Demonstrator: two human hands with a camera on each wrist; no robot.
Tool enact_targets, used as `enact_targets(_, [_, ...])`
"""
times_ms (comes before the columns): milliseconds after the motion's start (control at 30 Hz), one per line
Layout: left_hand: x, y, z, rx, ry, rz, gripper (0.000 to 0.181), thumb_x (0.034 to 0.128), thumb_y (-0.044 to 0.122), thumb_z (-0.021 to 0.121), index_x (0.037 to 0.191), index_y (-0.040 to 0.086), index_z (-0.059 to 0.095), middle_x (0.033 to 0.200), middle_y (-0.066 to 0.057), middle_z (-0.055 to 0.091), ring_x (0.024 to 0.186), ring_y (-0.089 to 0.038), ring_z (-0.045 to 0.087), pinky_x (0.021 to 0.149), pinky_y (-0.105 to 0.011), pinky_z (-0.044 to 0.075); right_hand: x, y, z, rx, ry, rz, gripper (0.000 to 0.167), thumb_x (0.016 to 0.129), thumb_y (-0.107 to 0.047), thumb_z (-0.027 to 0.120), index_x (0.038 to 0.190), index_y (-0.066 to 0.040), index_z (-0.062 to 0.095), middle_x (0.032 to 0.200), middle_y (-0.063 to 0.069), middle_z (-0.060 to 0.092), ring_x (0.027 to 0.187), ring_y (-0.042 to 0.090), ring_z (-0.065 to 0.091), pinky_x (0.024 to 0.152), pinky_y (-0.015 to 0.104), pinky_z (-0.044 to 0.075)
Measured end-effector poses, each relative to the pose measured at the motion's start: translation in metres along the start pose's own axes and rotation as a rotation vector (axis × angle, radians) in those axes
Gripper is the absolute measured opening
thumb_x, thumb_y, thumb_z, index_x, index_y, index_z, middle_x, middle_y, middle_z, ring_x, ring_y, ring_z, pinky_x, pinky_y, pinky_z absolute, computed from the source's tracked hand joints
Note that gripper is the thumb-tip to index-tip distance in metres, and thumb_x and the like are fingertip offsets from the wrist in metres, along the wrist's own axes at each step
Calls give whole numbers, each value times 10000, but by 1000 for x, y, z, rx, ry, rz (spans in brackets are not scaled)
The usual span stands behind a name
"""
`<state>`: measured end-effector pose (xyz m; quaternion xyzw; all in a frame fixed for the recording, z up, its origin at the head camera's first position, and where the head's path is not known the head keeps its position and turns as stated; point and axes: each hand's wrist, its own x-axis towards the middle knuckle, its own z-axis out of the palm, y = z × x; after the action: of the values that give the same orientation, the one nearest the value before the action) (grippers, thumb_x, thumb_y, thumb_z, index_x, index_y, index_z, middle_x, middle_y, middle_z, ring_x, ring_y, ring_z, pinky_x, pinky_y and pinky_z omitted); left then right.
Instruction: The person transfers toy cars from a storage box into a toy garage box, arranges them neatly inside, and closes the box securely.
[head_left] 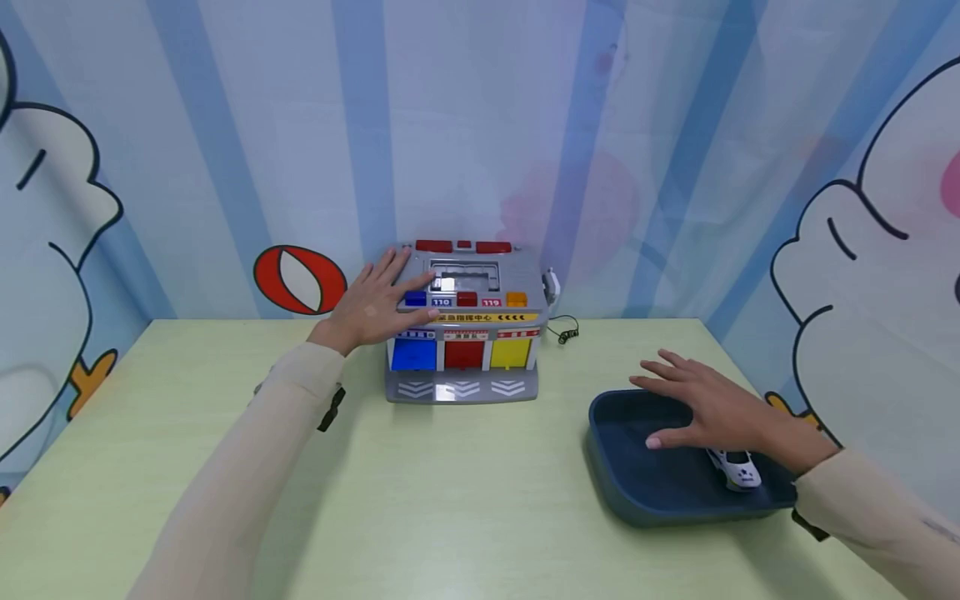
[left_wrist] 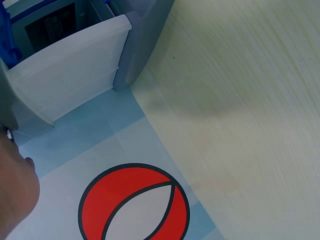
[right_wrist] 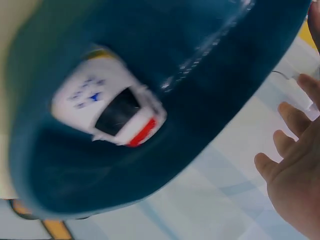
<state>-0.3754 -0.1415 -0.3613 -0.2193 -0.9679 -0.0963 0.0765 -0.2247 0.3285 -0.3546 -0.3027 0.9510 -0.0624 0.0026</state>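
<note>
A grey toy garage (head_left: 465, 325) with blue, red and yellow doors stands at the back of the table. My left hand (head_left: 375, 304) rests on its top left part, fingers spread. In the left wrist view, the side of the toy garage (left_wrist: 75, 65) shows a white panel with an opening above it. My right hand (head_left: 708, 408), fingers extended and apart, is over a dark blue tray (head_left: 622, 492) and holds nothing. A white toy police car (right_wrist: 110, 100) with a red light bar lies in the tray, partly hidden by the hand in the head view.
A small white handset (head_left: 551, 286) hangs on the garage's right side, its coiled black cord (head_left: 567, 333) lying on the table. Behind the pale wooden table (head_left: 480, 483) stands a striped blue curtain (head_left: 465, 125) printed with cartoon figures and a red ball.
</note>
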Motion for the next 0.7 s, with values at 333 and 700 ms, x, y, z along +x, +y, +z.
enact_targets(333, [0,1,0,-8,-3,-2,804,904,723,411,1584,324,257,1706,-80,-12,1571,-316,-79,1256,-574,42,-36,16,5,-28,-44,-28,784,779,-624,737,1341,-87,633,1471,212,518,1360,521,419,976,679,447])
enact_targets(700, [-1,2,-1,-7,-3,1,801,905,719,416,1583,323,261,1706,-80,-5,1571,-320,-75,1255,-579,53,-54,25,11,3,-185,55,826,708,-680,746,1287,-95,675,1417,220,564,1322,523,463,920,618,511])
